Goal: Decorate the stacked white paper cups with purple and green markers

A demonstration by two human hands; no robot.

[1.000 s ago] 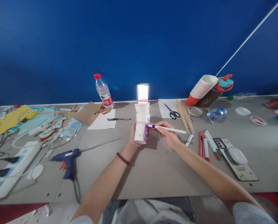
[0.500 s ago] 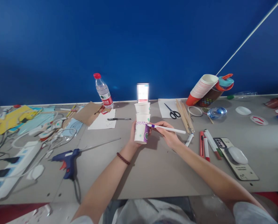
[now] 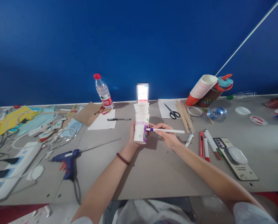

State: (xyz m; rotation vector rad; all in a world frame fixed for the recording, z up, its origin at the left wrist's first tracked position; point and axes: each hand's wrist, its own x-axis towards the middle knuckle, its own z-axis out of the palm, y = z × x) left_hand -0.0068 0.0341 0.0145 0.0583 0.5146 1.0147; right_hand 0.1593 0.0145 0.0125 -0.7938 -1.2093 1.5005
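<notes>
My left hand (image 3: 133,137) is closed around a white paper cup (image 3: 139,137), its fingers partly hidden behind it. Purple scallops run below the cup's upper edge, and a purple patch covers its right side. One or more white cups (image 3: 141,108) rise above it, seemingly joined in a stack. In my right hand (image 3: 165,133) is a white marker (image 3: 171,131) with a purple band, pinched like a pen. Its tip points left and meets the purple patch, or is very close to it. A phone (image 3: 142,92) with a blurred screen stands upright behind the cups.
At left lie a blue glue gun (image 3: 70,161) and a power strip (image 3: 15,171) with tangled cables. A water bottle (image 3: 103,93) stands at the back. Scissors (image 3: 174,113), wooden sticks (image 3: 185,116), stacked cups (image 3: 203,88), markers (image 3: 206,149) and another phone (image 3: 238,166) are rightward.
The marker's tip has moved down and slightly left, from near the scalloped edge to the purple patch. My right hand has shifted slightly with it; the left hand still holds the cup.
</notes>
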